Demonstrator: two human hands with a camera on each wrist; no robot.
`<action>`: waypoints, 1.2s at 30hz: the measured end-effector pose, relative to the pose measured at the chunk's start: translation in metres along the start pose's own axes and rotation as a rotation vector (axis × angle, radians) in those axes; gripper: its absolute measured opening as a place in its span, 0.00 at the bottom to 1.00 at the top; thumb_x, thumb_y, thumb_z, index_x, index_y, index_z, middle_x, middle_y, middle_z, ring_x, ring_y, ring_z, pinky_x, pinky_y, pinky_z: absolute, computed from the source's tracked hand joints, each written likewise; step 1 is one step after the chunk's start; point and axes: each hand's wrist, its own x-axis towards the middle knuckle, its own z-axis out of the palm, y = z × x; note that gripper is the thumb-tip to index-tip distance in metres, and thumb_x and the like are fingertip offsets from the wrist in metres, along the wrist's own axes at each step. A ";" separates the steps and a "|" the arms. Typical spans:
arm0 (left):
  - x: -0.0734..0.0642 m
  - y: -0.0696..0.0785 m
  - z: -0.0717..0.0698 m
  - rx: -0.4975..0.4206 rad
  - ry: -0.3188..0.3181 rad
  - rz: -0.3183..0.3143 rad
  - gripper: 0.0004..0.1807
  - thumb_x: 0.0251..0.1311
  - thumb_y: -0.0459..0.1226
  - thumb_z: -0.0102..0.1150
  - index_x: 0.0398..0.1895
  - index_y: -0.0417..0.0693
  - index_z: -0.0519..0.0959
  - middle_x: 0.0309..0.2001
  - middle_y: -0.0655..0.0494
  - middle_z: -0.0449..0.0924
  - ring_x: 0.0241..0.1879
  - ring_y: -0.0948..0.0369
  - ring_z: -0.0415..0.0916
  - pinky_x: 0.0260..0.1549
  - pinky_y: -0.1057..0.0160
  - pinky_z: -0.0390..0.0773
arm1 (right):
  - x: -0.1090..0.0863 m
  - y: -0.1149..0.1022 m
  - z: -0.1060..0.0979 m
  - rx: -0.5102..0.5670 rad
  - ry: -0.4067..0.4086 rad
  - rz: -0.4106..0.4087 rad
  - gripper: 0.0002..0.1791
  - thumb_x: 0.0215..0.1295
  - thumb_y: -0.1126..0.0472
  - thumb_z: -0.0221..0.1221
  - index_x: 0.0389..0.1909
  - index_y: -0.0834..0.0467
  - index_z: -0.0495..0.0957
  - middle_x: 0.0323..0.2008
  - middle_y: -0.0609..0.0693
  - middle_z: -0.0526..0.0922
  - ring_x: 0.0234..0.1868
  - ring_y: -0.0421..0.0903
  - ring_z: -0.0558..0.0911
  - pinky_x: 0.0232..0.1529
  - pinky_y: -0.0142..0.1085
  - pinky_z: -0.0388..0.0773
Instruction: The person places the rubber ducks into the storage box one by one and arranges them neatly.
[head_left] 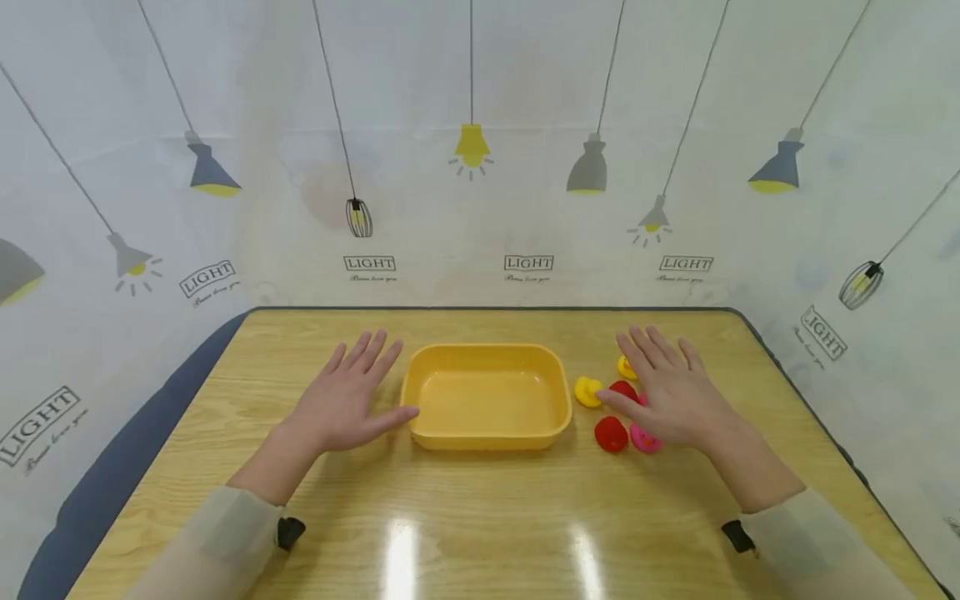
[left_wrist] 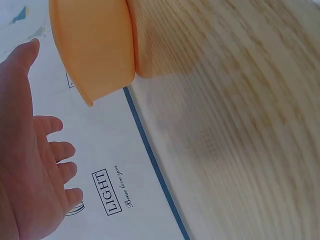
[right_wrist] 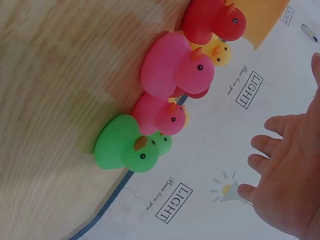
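A yellow rectangular plastic tub (head_left: 487, 442) stands on the wooden table with nothing inside. My left hand (head_left: 341, 412) hovers at its left side, palm down, fingers straight, thumb overlapping the rim in the head view. To the tub's right is a cluster of rubber ducks: yellow ducks (head_left: 587, 392), red ducks (head_left: 611, 434) and pink ducks (right_wrist: 162, 65). My right hand (head_left: 675, 404) is held over the cluster with fingers extended, gripping nothing. It hides part of the group from the head view; green ducks (right_wrist: 120, 145) show only in the right wrist view.
The light wooden table (head_left: 480, 508) has a dark edge along its back and sides. Behind and beside it hangs a pale cloth (head_left: 420, 167) printed with lamps and the word LIGHT.
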 end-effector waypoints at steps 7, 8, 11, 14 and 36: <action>0.003 -0.002 0.002 -0.034 -0.029 0.025 0.59 0.73 0.73 0.51 0.93 0.51 0.43 0.92 0.44 0.37 0.90 0.40 0.39 0.87 0.34 0.43 | -0.005 0.004 -0.001 0.012 -0.019 0.015 0.58 0.78 0.23 0.48 0.91 0.58 0.46 0.90 0.64 0.45 0.90 0.68 0.43 0.84 0.72 0.34; 0.004 -0.002 0.002 -0.056 -0.038 0.029 0.59 0.73 0.73 0.51 0.93 0.52 0.43 0.92 0.45 0.37 0.90 0.41 0.40 0.87 0.34 0.44 | -0.006 0.005 0.000 0.015 -0.018 0.017 0.58 0.78 0.23 0.48 0.91 0.58 0.45 0.90 0.64 0.45 0.90 0.68 0.43 0.84 0.73 0.34; 0.007 -0.004 0.003 -0.161 -0.076 0.020 0.60 0.72 0.75 0.52 0.93 0.56 0.42 0.91 0.46 0.42 0.89 0.40 0.48 0.86 0.35 0.51 | -0.007 0.011 0.001 0.023 -0.015 0.028 0.58 0.78 0.23 0.47 0.91 0.59 0.46 0.90 0.65 0.46 0.89 0.69 0.45 0.84 0.73 0.35; 0.010 -0.008 0.005 -0.285 -0.131 -0.003 0.60 0.69 0.76 0.53 0.93 0.62 0.40 0.91 0.48 0.47 0.86 0.39 0.56 0.83 0.35 0.58 | -0.007 0.019 0.001 0.017 -0.009 0.043 0.57 0.79 0.23 0.46 0.90 0.60 0.48 0.89 0.65 0.49 0.89 0.69 0.47 0.84 0.73 0.37; 0.009 -0.018 0.023 -0.470 -0.248 -0.034 0.61 0.70 0.72 0.59 0.93 0.67 0.35 0.86 0.46 0.63 0.83 0.36 0.62 0.80 0.28 0.59 | -0.044 0.114 0.022 0.513 -0.053 0.196 0.32 0.80 0.46 0.66 0.73 0.62 0.75 0.64 0.63 0.82 0.54 0.50 0.81 0.44 0.33 0.82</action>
